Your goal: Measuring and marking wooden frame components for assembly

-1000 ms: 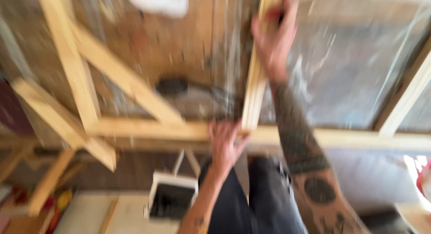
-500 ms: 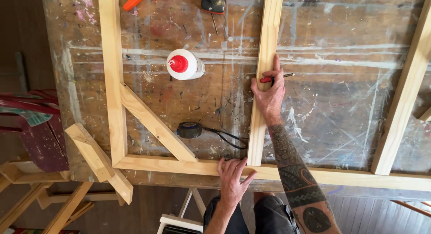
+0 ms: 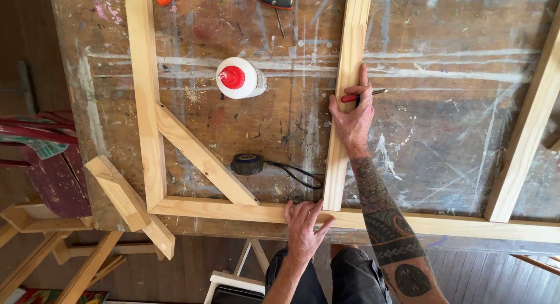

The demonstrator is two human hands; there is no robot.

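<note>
— Upright wooden slat (image 3: 345, 100)?
— Lying flat on the worktop (image 3: 455, 123), long axis running from the near edge straight away toward the far side, very slightly tilted; near end butting against the long bottom rail (image 3: 408, 222) of the frame, far end cut off by the top of the view.

— Right hand (image 3: 352, 114)?
— Resting on the slat about midway along, fingers closed around a red pencil (image 3: 363, 95); pencil lying crosswise to the slat, tip pointing right.

— Left hand (image 3: 304, 222)?
— Spread wide and flat, holding nothing, pressing on the bottom rail just left of the joint with the slat.

— Edges and free space?
— Bottom rail sitting close along the near edge of the worktop. Left of the slat: a left rail (image 3: 143, 94) with a diagonal brace (image 3: 201, 155) across the corner, and between them a glue bottle with a red cap (image 3: 240, 78) and a dark tape measure (image 3: 247, 164) with its cord trailing toward the slat. Right of the slat: a broad bare stretch up to another rail (image 3: 522, 141).

— Surface and surroundings?
— Scarred, paint-streaked plywood. Loose wooden block (image 3: 125, 202) hanging off the near left corner; timber trestles (image 3: 70, 269) and dark floorboards below.
</note>
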